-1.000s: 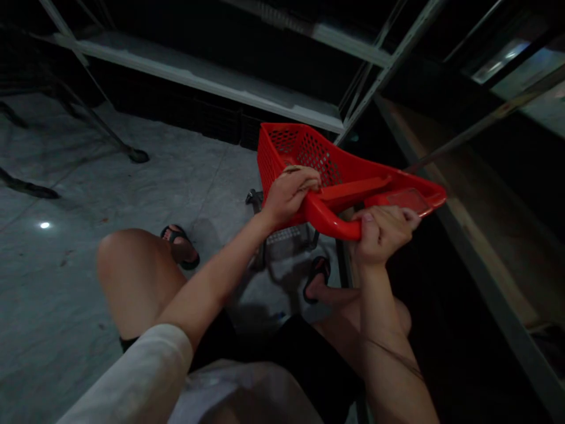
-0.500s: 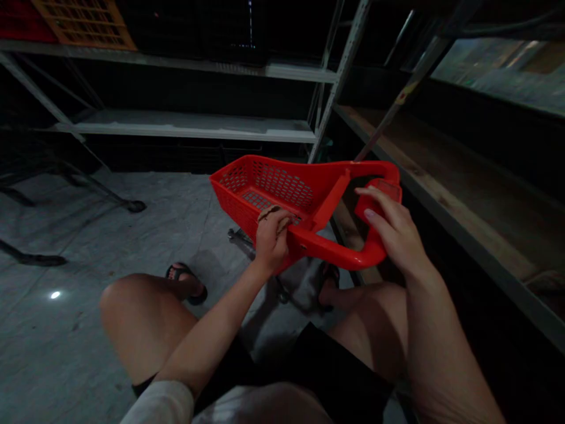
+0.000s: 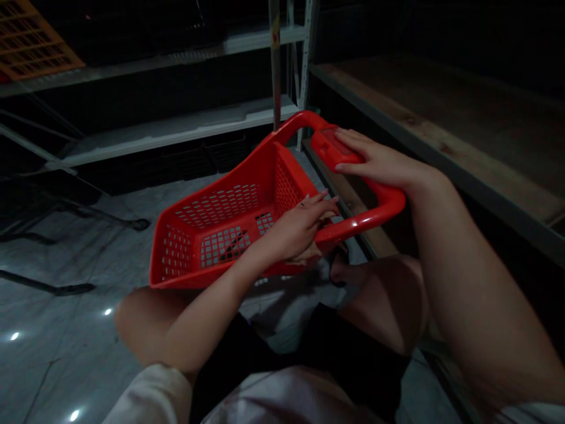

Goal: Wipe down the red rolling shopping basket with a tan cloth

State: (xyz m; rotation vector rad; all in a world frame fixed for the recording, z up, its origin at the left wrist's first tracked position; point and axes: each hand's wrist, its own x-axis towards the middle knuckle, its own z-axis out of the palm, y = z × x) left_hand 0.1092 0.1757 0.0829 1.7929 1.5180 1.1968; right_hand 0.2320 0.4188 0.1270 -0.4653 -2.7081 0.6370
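A red plastic shopping cart basket [image 3: 220,197] with slotted walls stands in front of me, turned so its narrow end points left. My left hand [image 3: 298,229] presses a crumpled tan cloth [image 3: 304,255] against the side rim near the handle. Its fingers reach over the rim, and much of the cloth is hidden beneath the palm. On the curved red handle [image 3: 368,219], my right hand [image 3: 368,153] grips the thick middle block [image 3: 333,150], fingers across the top and thumb on the near side.
White metal shelving [image 3: 185,132] stands behind the cart, with a yellow crate [image 3: 35,41] at upper left. A wooden shelf [image 3: 424,118] runs along the right. Dark metal legs [image 3: 57,288] rest on the grey floor at left. My knees flank the cart.
The basket has swung round, its far end moving left and toward me. My left hand and the cloth have slid along the rim toward the handle; my right hand stays on the handle block.
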